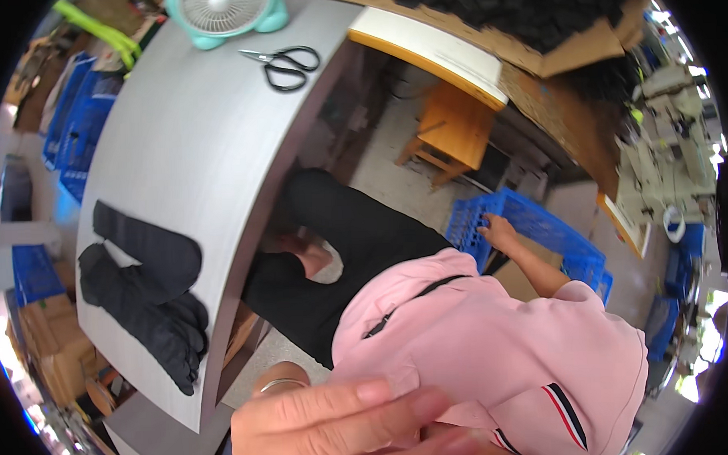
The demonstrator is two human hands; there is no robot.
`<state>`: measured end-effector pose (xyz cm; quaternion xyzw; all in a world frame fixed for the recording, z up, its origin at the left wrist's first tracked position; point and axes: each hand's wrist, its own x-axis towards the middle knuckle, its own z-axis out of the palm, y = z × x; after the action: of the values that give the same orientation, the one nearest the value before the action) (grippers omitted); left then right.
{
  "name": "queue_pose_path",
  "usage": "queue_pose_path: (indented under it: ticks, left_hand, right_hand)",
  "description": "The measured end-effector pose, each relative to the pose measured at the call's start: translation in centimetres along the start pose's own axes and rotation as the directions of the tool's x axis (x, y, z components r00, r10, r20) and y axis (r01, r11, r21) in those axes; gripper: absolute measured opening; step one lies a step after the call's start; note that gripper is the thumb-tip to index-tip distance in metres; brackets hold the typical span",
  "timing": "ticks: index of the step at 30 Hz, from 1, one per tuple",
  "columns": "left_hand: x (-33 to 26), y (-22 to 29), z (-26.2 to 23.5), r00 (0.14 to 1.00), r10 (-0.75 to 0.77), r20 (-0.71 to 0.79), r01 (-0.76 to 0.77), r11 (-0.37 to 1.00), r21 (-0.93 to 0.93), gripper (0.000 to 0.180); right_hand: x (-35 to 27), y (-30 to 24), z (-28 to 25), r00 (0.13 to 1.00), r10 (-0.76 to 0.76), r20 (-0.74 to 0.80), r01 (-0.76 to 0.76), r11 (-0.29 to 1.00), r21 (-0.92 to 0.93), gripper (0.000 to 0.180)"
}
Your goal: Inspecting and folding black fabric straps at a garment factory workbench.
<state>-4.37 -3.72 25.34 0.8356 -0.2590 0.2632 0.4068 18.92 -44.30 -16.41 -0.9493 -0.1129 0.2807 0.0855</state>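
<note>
My left hand (331, 425), with a ring on one finger, is raised close in front of my pink shirt at the bottom. Its fingers are slightly bent and nothing shows in them. My right hand (499, 232) reaches down to the right over the blue plastic crate (552, 221), fingers a little apart; whether it touches the crate I cannot tell. Two black cloth pieces lie on the grey table (193, 153): a smooth sock-like piece (152, 247) and a crumpled piece (147, 319) with finger-like lobes. Black-handled scissors (290, 67) rest farther up the table.
A mint-green fan (224, 12) stands at the table's far end. An open cardboard box (583, 59) holds a black heap at the top right. Beneath is a wooden stool (457, 124). More blue crates (80, 129) are stacked at the left, with cardboard boxes (55, 342) below.
</note>
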Motion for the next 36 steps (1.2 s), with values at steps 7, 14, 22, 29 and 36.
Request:
queue_pose_path:
  ticks: [7,14,22,29,36]
  left_hand:
    - [-7.1,-8.3,2.9,0.566,-0.538,-0.625,0.720,0.692,0.057,0.024]
    - [-23.1,-18.4,2.1,0.439,-0.571,-0.694,0.893,0.192,0.407,0.034]
    - [-24.0,-21.0,3.1,0.539,-0.469,-0.700,0.836,0.197,0.512,0.031]
    - [-23.6,-20.6,3.0,0.543,-0.403,-0.737,0.840,0.283,0.463,0.020]
    - [-24.9,-21.2,3.4,0.587,-0.330,-0.740,0.807,0.312,0.501,0.015]
  right_hand:
    - [2.4,-31.5,-8.2,0.578,-0.664,-0.475,0.781,0.619,0.085,0.042]
    - [8.3,-51.0,-6.7,0.258,-0.827,-0.499,0.907,0.385,-0.169,0.041]
    - [13.1,-55.2,-8.5,0.164,-0.837,-0.521,0.917,0.324,-0.231,0.031]
    - [12.9,-43.1,-19.9,0.089,-0.729,-0.679,0.797,0.461,-0.390,0.035]
    - [13.8,-30.4,-41.5,-0.012,-0.059,-0.998,0.722,0.690,-0.049,0.041]
